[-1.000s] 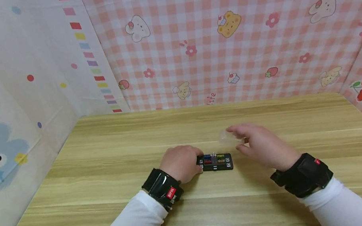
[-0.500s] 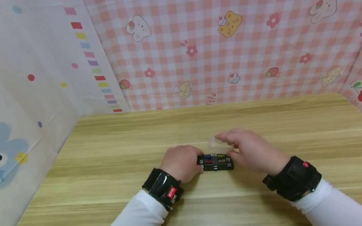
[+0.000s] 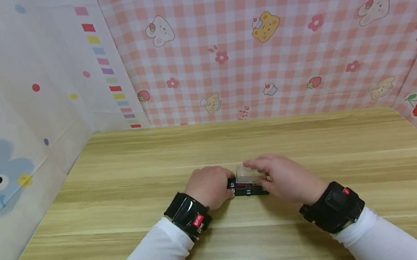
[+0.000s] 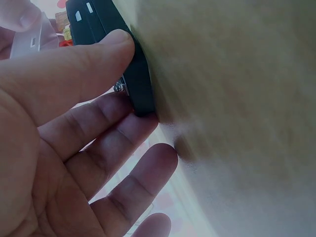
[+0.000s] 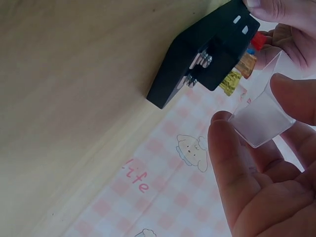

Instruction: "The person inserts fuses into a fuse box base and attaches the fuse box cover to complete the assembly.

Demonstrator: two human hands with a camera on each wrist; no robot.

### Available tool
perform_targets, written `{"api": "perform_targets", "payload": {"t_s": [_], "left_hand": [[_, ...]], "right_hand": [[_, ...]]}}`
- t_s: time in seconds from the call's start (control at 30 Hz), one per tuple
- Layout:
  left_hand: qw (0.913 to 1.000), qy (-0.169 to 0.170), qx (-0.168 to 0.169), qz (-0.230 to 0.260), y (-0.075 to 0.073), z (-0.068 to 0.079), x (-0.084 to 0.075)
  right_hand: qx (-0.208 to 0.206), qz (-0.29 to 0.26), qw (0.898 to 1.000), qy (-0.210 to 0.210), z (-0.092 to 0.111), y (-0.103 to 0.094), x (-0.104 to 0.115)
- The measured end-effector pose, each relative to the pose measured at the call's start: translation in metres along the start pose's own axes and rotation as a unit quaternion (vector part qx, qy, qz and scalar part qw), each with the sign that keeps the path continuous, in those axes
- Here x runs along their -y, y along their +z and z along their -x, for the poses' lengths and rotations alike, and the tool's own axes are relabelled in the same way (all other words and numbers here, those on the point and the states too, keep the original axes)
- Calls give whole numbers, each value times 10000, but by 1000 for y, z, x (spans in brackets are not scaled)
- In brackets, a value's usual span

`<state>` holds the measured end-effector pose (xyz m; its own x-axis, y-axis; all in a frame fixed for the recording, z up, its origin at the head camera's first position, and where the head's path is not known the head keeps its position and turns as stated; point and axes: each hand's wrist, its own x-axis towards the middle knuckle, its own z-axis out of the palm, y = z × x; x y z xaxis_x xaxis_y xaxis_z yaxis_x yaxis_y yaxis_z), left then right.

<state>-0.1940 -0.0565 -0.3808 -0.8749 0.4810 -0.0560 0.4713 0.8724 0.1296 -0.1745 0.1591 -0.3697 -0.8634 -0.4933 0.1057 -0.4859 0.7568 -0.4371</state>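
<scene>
A small black fuse box point(image 3: 250, 192) lies on the wooden table. My left hand point(image 3: 208, 187) pinches its left end, thumb on the near side and fingers on the far side. Colored blade fuses stand up from its middle, among them a yellow fuse point(image 5: 230, 83), an orange fuse point(image 5: 246, 65) and a red fuse point(image 5: 257, 40). Metal screws point(image 5: 202, 60) show at the box's end. Between thumb and fingers, my right hand point(image 3: 287, 177) holds a clear plastic cover point(image 5: 261, 118). The cover is over the fuses, still apart from the box body in the right wrist view.
The wood-grain table point(image 3: 231, 256) extends around both hands. A pink checked cloth point(image 3: 239, 64) hangs behind it, and a white patterned cloth point(image 3: 63, 113) hangs along the left side.
My right hand has moved left and slightly toward me, carrying the clear cover from beyond the fuse box's right end to above its fuses. The left hand stays on the box.
</scene>
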Motion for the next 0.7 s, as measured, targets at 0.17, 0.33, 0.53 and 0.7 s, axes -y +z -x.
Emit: {"api": "perform_targets", "payload": {"t_s": [0.17, 0.33, 0.53, 0.7], "left_hand": [[10000, 21, 7, 36, -1, 0, 0], [10000, 6, 42, 62, -1, -1, 0], [10000, -8, 41, 82, -1, -1, 1], [9999, -1, 13, 116, -2, 0, 0]], "right_hand": [[81, 90, 9999, -14, -1, 2, 2], [111, 145, 9998, 6, -1, 4, 4], [178, 164, 9997, -17, -1, 6, 5], [254, 152, 9996, 24, -1, 6, 6]]}}
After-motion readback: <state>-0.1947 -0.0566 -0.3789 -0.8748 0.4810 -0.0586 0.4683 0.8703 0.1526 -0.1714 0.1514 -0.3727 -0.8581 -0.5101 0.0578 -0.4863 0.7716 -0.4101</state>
